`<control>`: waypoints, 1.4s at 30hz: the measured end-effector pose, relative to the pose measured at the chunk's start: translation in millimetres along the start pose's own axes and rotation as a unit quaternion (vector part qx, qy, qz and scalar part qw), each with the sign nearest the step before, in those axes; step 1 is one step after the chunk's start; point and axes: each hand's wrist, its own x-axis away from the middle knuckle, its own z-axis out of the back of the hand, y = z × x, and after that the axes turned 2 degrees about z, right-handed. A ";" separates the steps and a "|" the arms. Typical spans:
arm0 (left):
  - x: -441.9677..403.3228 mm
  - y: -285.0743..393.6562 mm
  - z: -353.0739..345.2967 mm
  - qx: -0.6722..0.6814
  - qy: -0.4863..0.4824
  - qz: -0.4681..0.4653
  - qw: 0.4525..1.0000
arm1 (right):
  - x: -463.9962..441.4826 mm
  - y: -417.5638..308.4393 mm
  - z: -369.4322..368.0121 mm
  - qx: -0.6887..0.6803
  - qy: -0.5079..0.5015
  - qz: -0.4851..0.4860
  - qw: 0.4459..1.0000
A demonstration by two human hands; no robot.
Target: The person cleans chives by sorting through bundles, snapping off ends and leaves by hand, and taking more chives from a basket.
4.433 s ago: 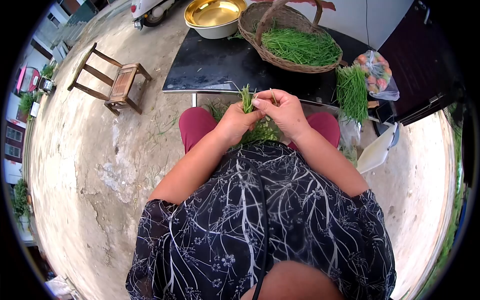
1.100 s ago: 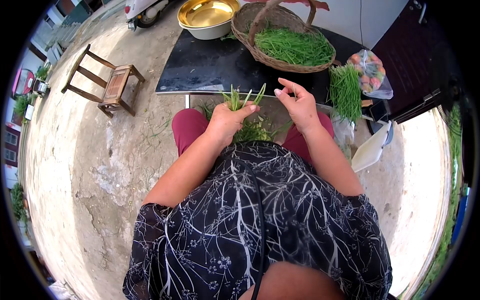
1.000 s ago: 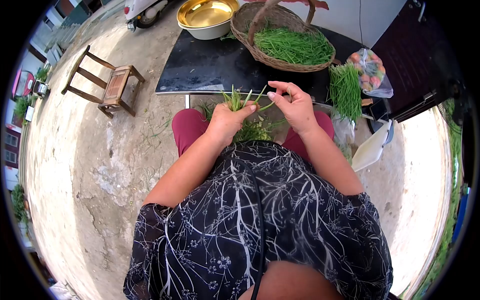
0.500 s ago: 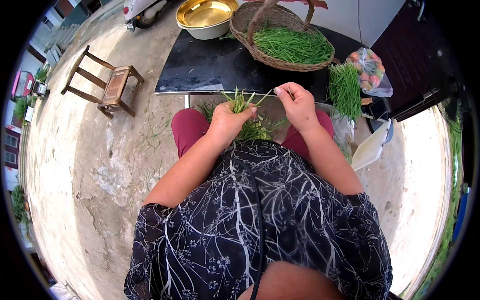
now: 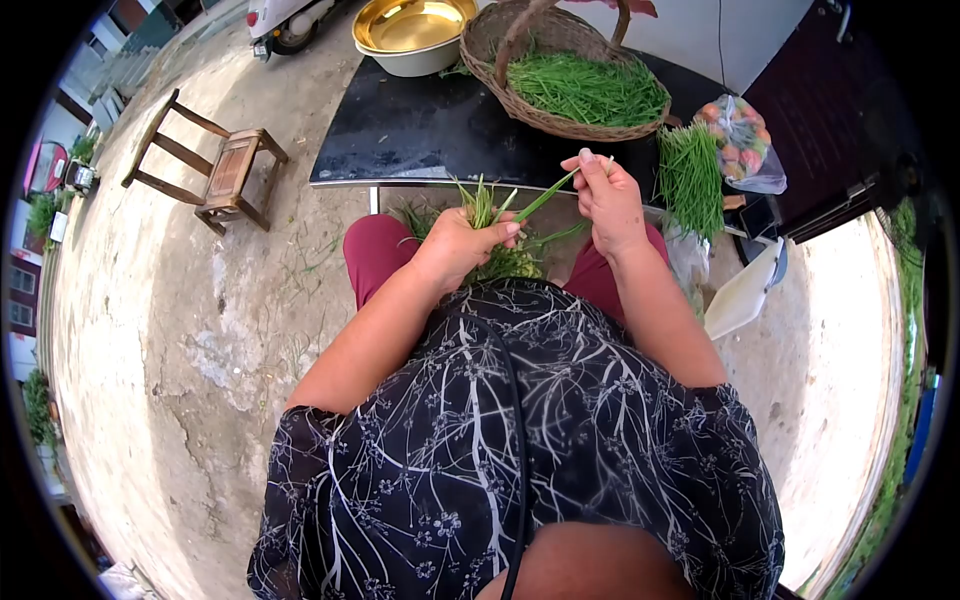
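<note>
- Your left hand (image 5: 450,247) grips the green bunch (image 5: 481,204) near the table (image 5: 400,135).
- Your right hand (image 5: 613,210) pinches a green stalk (image 5: 548,197), apparently separating it; that calls for a light pull.

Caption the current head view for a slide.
Left hand grips a bunch of thin green stalks while the right hand pinches one green leaf near a shiny black table.
</note>
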 end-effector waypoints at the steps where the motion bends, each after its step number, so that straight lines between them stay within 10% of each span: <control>1: -0.8 -1.1 2.5 0.001 0.001 -0.001 1.000 | -3.5 -3.1 7.4 -0.037 0.030 0.003 0.999; 12: -16.2 -12.5 18.4 0.087 0.046 0.022 0.995 | 11.8 -12.9 4.1 -0.071 0.064 0.124 0.988; 21: -18.0 -12.2 25.7 0.168 0.092 0.006 0.981 | 12.7 -33.1 -4.5 0.238 -0.016 0.419 0.876; 27: -2.8 2.6 5.7 0.092 -0.023 -0.034 0.995 | 15.5 -7.6 -16.1 0.029 -0.112 -0.097 0.989; 37: -7.9 -2.8 13.8 0.073 -0.036 -0.036 0.996 | 10.9 -2.3 -16.7 0.000 -0.041 -0.089 0.995; 42: -23.9 -15.9 32.3 0.149 0.159 -0.043 0.975 | 1.9 -5.3 4.9 -0.042 0.011 -0.075 0.996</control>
